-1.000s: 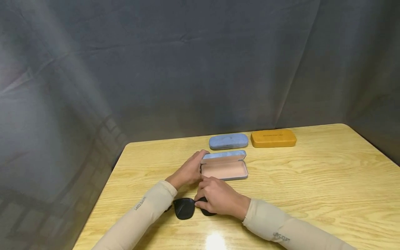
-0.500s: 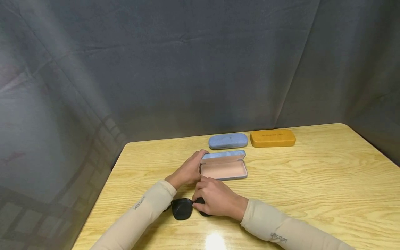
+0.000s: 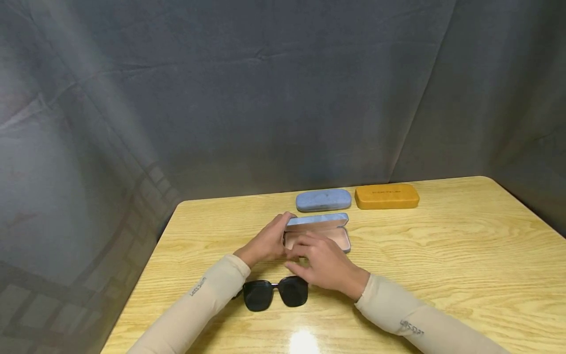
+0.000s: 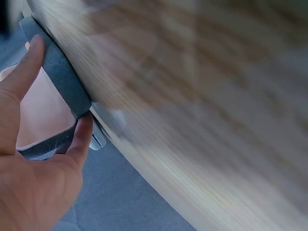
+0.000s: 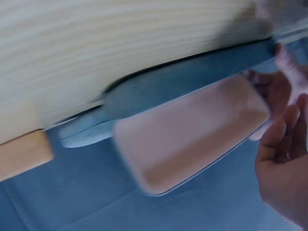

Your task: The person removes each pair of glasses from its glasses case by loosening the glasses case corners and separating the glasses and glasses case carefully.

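A light blue glasses case [image 3: 326, 219] with a pink lining stands with its lid up in the middle of the table. My left hand [image 3: 267, 241] grips its left end; in the left wrist view the thumb and a finger [image 4: 83, 132] press on the case's walls. My right hand [image 3: 327, 263] hovers at the front of the case, fingers loosely bent and holding nothing, hiding part of the lined inside. In the right wrist view the lined inside [image 5: 187, 130] shows no contents. Black sunglasses [image 3: 294, 292] lie in front of the hands, their left end partly behind the left sleeve.
Behind the open case lies a second blue glasses case [image 3: 324, 200], shut. An orange glasses case [image 3: 386, 196] sits to its right near the table's back edge. The wooden table [image 3: 464, 255] meets grey cloth at the back and sides.
My right hand has let go of the sunglasses and moved up and right to the case, leaving both lenses visible. The left hand stays on the case.
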Demonstrator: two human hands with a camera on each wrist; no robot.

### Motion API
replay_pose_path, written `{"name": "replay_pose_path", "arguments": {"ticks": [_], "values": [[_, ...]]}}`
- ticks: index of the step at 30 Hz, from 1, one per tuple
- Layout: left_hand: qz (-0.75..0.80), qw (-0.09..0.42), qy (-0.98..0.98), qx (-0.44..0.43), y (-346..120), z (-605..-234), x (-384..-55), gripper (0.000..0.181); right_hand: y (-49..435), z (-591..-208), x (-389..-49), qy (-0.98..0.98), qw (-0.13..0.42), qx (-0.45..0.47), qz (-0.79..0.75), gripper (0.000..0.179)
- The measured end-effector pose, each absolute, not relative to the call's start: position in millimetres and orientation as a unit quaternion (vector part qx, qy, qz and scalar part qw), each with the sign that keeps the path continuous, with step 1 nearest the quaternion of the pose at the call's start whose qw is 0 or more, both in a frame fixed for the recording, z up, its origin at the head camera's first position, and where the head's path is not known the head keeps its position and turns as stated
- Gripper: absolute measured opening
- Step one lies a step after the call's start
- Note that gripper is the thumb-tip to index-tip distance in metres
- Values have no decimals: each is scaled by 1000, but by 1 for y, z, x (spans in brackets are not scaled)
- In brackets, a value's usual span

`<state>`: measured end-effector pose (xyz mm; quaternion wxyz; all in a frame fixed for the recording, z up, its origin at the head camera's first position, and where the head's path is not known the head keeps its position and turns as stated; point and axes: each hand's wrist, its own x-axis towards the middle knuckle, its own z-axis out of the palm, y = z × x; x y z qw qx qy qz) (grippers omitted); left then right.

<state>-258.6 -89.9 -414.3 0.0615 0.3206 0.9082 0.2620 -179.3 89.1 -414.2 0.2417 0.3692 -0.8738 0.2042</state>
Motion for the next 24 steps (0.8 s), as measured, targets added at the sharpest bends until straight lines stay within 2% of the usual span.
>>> {"name": "replay_pose_path", "arguments": {"ticks": [5,14,20,24], "values": [[274,74,906,314,-90,-414,-258,87,109,-410,-188,-876,280,329,212,11],[282,88,906,305,-91,-413,-257,91,143,-408,-207,-859,348,309,216,18],[287,87,904,306,-93,-413,-256,89,162,-411,-220,-870,330,285,229,41],[286,88,904,306,-92,-413,-256,89,168,-413,-225,-890,286,261,241,42]]}}
